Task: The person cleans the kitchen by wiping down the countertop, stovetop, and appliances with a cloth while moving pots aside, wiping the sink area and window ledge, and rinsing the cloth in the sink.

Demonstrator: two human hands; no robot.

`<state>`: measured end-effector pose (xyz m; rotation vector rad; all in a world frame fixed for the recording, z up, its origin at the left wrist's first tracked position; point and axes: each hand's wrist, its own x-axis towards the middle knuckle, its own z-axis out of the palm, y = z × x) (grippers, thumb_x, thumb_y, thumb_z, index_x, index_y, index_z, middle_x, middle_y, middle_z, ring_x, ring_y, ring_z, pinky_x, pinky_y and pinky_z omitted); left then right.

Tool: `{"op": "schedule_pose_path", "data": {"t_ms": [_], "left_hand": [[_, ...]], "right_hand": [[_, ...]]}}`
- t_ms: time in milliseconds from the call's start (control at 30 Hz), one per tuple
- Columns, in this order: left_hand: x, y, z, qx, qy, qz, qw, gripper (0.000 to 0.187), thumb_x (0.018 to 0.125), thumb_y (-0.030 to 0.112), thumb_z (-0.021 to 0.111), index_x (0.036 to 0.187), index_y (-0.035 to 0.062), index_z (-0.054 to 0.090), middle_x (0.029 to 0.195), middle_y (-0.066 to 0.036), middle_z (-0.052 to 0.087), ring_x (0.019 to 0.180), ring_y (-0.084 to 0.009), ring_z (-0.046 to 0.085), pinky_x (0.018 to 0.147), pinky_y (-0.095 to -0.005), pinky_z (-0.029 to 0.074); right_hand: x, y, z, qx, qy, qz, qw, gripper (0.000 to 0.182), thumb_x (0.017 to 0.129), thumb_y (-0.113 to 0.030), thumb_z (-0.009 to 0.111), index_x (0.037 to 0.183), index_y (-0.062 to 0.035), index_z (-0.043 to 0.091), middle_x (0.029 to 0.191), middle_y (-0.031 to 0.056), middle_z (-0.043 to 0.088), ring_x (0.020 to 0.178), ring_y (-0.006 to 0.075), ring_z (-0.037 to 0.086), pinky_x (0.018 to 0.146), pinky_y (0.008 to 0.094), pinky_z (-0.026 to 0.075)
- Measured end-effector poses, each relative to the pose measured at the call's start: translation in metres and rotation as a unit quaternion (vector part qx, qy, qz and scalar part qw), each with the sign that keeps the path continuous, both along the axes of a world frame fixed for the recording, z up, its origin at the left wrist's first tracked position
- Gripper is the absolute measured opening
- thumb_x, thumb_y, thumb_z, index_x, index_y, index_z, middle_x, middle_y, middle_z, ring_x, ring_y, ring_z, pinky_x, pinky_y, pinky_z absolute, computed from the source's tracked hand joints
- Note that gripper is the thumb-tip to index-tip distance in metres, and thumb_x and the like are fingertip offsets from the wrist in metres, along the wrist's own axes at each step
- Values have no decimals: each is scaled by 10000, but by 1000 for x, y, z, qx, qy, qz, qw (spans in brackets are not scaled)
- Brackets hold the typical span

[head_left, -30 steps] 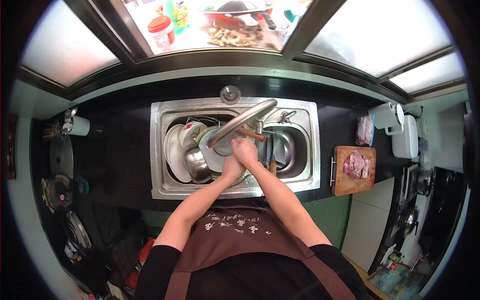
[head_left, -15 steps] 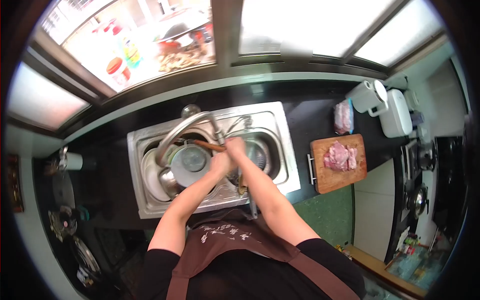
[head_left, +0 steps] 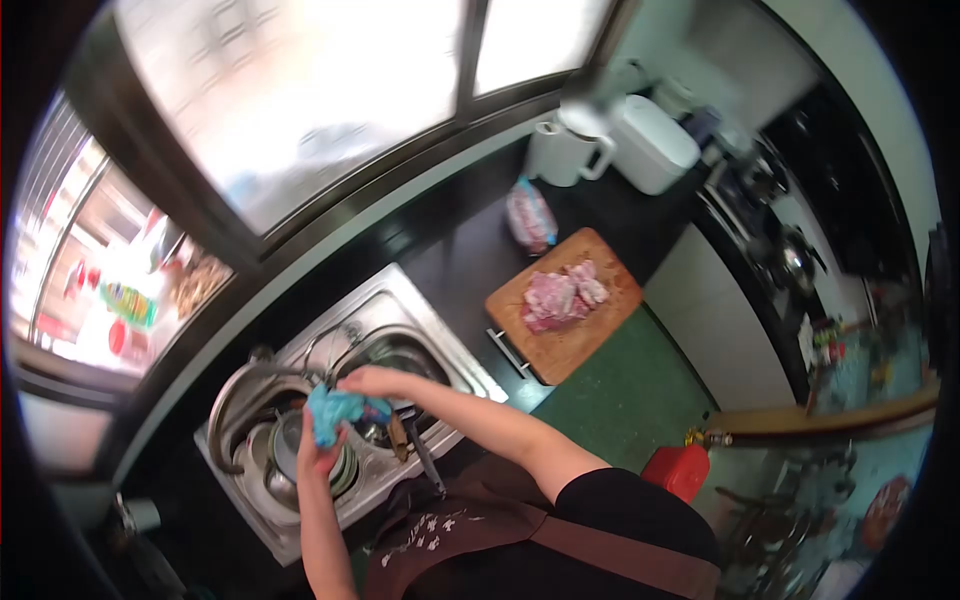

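Note:
A crumpled blue cloth [head_left: 338,410] is held above the sink [head_left: 455,362] between my two hands. Its near left side rests in my left hand [head_left: 322,452], whose fingers are partly covered by it. My right hand [head_left: 372,382] grips its upper right part from the far side. Below them, the left basin holds stacked plates and a pan with a lid [head_left: 286,445]. The curved faucet [head_left: 222,425] rises at the left. A knife [head_left: 424,455] and a brown object lie by the near rim, just right of the cloth.
Right of the sink, a wooden cutting board [head_left: 560,355] carries pieces of raw meat [head_left: 562,297]. Behind it lie a plastic package [head_left: 532,216], a white kettle [head_left: 572,145] and a white bin-like appliance [head_left: 652,145]. A red container [head_left: 676,472] stands low at the right.
My view has swung right. My hands, earlier close together at a brown handle over the sink, now hold the blue cloth, which was not visible before.

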<state>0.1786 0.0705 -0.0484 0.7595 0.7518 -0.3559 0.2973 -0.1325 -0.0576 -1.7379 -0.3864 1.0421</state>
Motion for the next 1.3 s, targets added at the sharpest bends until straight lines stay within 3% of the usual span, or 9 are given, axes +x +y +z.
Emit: {"op": "schedule_pose_path", "data": {"t_ms": [133, 300, 600, 700, 833, 967, 1067, 1167, 1300], "left_hand": [[-12, 12, 9, 124, -114, -104, 980, 375, 965, 356, 579, 1233, 93, 572, 1010, -23, 636, 843, -164, 582, 798, -327, 470], [-13, 45, 13, 479, -292, -252, 788, 171, 969, 181, 584, 944, 21, 641, 779, 26, 563, 741, -79, 510, 686, -231, 406], [11, -38, 109, 73, -340, -92, 933, 500, 922, 151, 610, 1354, -26, 430, 1266, -97, 560, 1151, -199, 546, 1000, -342, 406], [22, -52, 110, 47, -381, -210, 899, 599, 861, 154, 671, 1371, -25, 413, 1266, -95, 552, 1175, -203, 521, 1000, -339, 399], [13, -123, 115, 172, -307, -395, 849, 517, 768, 94, 740, 1225, 13, 512, 1058, -27, 619, 957, -173, 622, 803, -304, 507], [-22, -262, 115, 555, -429, -387, 599, 416, 795, 110, 738, 1147, 14, 540, 936, -108, 603, 889, -190, 617, 772, -334, 503], [-49, -396, 124, 85, -370, -511, 771, 602, 968, 459, 523, 1463, 146, 383, 1398, -101, 490, 1244, -268, 506, 983, -436, 437], [-103, -544, 127, -216, -288, -497, 789, 830, 911, 709, 367, 1554, 232, 149, 1556, -88, 288, 1395, -309, 322, 1078, -528, 323], [-164, -699, 104, -27, -263, -478, 838, 509, 1028, 445, 407, 1141, 10, 645, 1089, -85, 634, 992, -165, 586, 871, -293, 467]], "right_hand": [[-32, -33, 47, 48, -273, -21, 961, 330, 849, -350, 639, 1028, -81, 704, 902, 161, 699, 875, 321, 669, 785, 414, 513], [-85, -57, 103, -78, -394, -97, 911, 257, 817, -317, 668, 994, -139, 722, 817, 150, 696, 781, 339, 675, 691, 455, 528], [-161, -134, 104, -16, -316, -243, 917, 272, 891, -319, 629, 959, -71, 718, 890, 109, 693, 827, 274, 662, 720, 371, 505], [-176, -177, 114, 181, -160, -422, 874, 294, 984, -249, 566, 1017, 27, 660, 886, -6, 631, 853, 64, 545, 769, 242, 456], [-207, -253, 148, 259, -148, -536, 790, 303, 1014, -294, 515, 1092, -23, 626, 943, -40, 600, 874, 46, 530, 809, 231, 444], [-250, -331, 183, 332, -94, -594, 727, 296, 1027, -310, 484, 1121, -55, 602, 949, -42, 591, 851, 44, 539, 761, 212, 454], [-276, -400, 159, 308, -82, -593, 740, 305, 1027, -315, 478, 1148, -63, 600, 972, -33, 606, 870, 51, 556, 759, 212, 465], [-308, -461, 141, 348, 40, -640, 684, 385, 1017, -362, 483, 1215, -54, 605, 1052, 7, 631, 904, 89, 566, 768, 244, 472], [-355, -535, 99, 11, -288, -758, 586, 437, 1025, -338, 420, 881, 31, 606, 667, 202, 577, 624, 287, 597, 613, 405, 439]]}}
